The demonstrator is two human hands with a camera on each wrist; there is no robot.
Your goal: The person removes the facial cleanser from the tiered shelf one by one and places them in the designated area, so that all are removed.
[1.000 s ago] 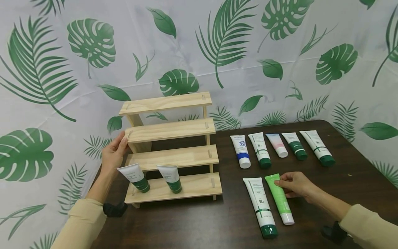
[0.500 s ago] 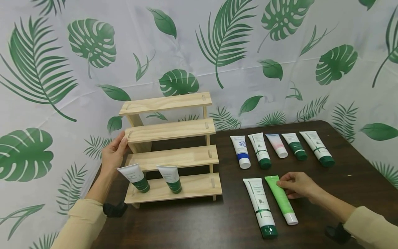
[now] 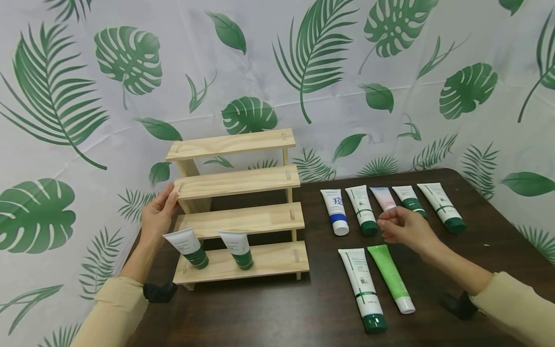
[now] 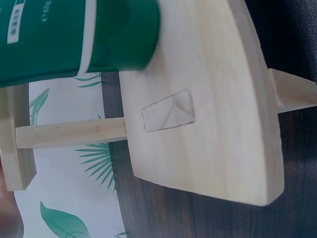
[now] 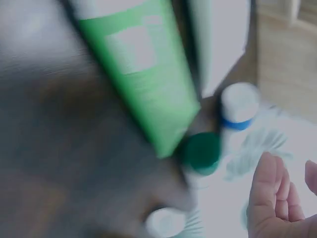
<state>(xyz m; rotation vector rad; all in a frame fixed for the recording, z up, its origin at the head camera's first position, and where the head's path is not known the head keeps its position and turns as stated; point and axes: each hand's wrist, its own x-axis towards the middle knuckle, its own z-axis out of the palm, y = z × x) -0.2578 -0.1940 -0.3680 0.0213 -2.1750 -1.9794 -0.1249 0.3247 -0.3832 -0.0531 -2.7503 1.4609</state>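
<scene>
My left hand [image 3: 158, 214] holds the left end of a stepped wooden display rack [image 3: 238, 181], at its second board from the top. On the lowest board stand two white-and-green squeeze tubes, one tilted left [image 3: 189, 247] and one nearer the middle [image 3: 237, 248]. In the left wrist view, a green tube end [image 4: 124, 34] sits on a board. My right hand [image 3: 407, 227] hangs above the table with nothing in its fingers, partly hiding a pink-and-blue tube [image 3: 382, 196]. Just in front of it lies a bright green tube [image 3: 390, 275], beside a long white tube with a green cap [image 3: 361, 284].
Along the back right of the dark table [image 3: 277, 313] lie more tubes: a blue-and-white one [image 3: 335, 209], a white one with a green cap [image 3: 361, 207], a short green-and-white one [image 3: 406, 196] and a longer one [image 3: 440, 205]. A leaf-print cloth [image 3: 260, 62] hangs behind.
My right hand has let go of the bright green tube and moved up and back toward the rear row. The green tube's capped end swung slightly right earlier. My left hand has stayed put.
</scene>
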